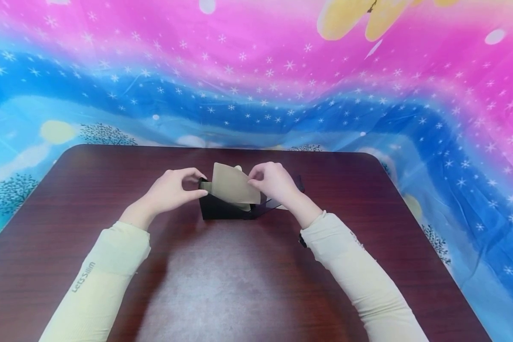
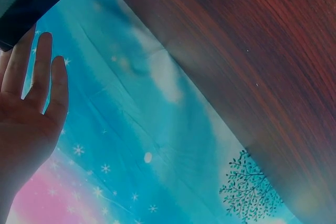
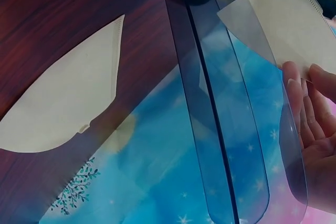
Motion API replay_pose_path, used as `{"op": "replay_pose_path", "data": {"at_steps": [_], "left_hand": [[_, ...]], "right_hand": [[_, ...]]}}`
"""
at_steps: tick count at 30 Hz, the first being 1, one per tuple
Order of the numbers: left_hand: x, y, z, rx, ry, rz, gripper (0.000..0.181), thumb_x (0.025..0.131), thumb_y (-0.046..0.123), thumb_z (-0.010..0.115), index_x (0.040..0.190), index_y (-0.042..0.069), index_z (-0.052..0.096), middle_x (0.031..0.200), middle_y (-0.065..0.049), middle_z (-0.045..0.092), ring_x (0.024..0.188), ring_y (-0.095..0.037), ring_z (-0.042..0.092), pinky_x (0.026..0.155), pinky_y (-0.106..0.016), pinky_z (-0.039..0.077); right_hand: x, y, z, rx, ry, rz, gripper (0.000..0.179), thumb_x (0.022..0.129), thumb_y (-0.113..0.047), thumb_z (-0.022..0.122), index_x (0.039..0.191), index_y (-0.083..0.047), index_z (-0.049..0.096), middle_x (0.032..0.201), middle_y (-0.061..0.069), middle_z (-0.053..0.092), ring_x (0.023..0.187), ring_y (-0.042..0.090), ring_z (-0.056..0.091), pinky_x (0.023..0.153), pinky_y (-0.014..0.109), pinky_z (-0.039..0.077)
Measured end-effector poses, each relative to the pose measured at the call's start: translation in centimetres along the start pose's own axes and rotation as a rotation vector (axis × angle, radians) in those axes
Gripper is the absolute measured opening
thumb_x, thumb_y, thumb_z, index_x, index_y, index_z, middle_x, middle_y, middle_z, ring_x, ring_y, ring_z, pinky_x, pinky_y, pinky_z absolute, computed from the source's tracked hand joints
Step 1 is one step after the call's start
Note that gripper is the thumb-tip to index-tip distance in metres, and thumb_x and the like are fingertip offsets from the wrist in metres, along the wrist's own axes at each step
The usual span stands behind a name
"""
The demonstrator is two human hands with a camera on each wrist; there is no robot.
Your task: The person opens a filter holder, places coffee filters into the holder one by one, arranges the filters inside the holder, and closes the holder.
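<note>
A black box (image 1: 218, 209) stands mid-table with its see-through lid (image 3: 239, 108) swung open to the right. At the box's left end my left hand (image 1: 168, 190) grips the wall between thumb and fingers. In the left wrist view the dark box (image 2: 39, 1) covers some fingertips. My right hand (image 1: 278, 183) pinches the edge of a tan paper coffee filter (image 1: 236, 184), tilted over the open box. A crimped seam on this filter (image 3: 294, 27) shows in the right wrist view. More tan paper sits inside the box, partly hidden behind its wall.
Another coffee filter (image 3: 68, 93) lies to the right of the box, largely hidden by the lid and right hand in the head view. The dark wood table (image 1: 111, 171) has rounded far corners. A patterned cloth (image 1: 256, 95) hangs behind it.
</note>
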State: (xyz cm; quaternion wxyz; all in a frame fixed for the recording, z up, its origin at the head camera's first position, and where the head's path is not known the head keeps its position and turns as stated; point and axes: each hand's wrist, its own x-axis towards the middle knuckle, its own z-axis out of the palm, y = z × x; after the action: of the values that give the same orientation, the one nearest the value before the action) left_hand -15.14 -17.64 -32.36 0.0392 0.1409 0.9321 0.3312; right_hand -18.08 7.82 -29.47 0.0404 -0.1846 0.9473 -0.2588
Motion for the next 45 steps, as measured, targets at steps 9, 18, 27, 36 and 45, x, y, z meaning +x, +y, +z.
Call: {"op": "replay_pose_path", "data": {"at_steps": [9, 18, 27, 36, 45], "left_hand": [[0.1, -0.2, 0.1, -0.008, 0.008, 0.009, 0.034, 0.084, 0.031, 0.068, 0.115, 0.017, 0.06, 0.114, -0.009, 0.067, 0.114, -0.027, 0.058, 0.096, -0.048, 0.042], [0.1, -0.3, 0.2, -0.01, 0.004, 0.0, 0.035, 0.084, 0.032, 0.068, 0.115, 0.018, 0.06, 0.115, -0.008, 0.067, 0.115, -0.027, 0.058, 0.096, -0.048, 0.042], [0.0, -0.3, 0.2, -0.024, 0.004, -0.002, 0.035, 0.084, 0.033, 0.068, 0.114, 0.018, 0.06, 0.115, -0.008, 0.067, 0.115, -0.027, 0.058, 0.096, -0.048, 0.042], [0.0, -0.2, 0.1, -0.024, 0.007, 0.0, 0.034, 0.084, 0.033, 0.068, 0.114, 0.018, 0.06, 0.114, -0.007, 0.067, 0.115, -0.026, 0.058, 0.096, -0.048, 0.042], [0.0, -0.3, 0.2, -0.036, 0.009, 0.009, 0.033, 0.084, 0.031, 0.068, 0.114, 0.018, 0.06, 0.114, -0.007, 0.067, 0.115, -0.026, 0.058, 0.096, -0.048, 0.042]], "right_hand": [[0.4, 0.0, 1.0, -0.02, -0.041, 0.004, 0.008, 0.086, -0.018, 0.065, 0.089, -0.013, 0.072, 0.082, 0.001, 0.072, 0.074, 0.014, 0.063, 0.067, 0.027, 0.049], [0.6, -0.2, 1.7, -0.067, -0.07, -0.008, 0.008, 0.086, -0.018, 0.065, 0.088, -0.014, 0.072, 0.081, -0.001, 0.071, 0.071, 0.013, 0.061, 0.064, 0.026, 0.047], [0.7, -0.2, 2.6, -0.116, -0.061, -0.032, 0.007, 0.085, -0.019, 0.066, 0.087, -0.015, 0.072, 0.079, -0.003, 0.071, 0.07, 0.011, 0.06, 0.065, 0.027, 0.048], [0.7, -0.2, 3.2, -0.118, -0.067, -0.06, 0.006, 0.084, -0.017, 0.067, 0.084, -0.015, 0.072, 0.08, -0.003, 0.071, 0.071, 0.011, 0.061, 0.067, 0.027, 0.048], [0.8, -0.1, 3.9, -0.119, -0.08, -0.062, 0.005, 0.084, -0.017, 0.068, 0.084, -0.015, 0.072, 0.082, -0.003, 0.071, 0.074, 0.011, 0.062, 0.067, 0.027, 0.049]]}}
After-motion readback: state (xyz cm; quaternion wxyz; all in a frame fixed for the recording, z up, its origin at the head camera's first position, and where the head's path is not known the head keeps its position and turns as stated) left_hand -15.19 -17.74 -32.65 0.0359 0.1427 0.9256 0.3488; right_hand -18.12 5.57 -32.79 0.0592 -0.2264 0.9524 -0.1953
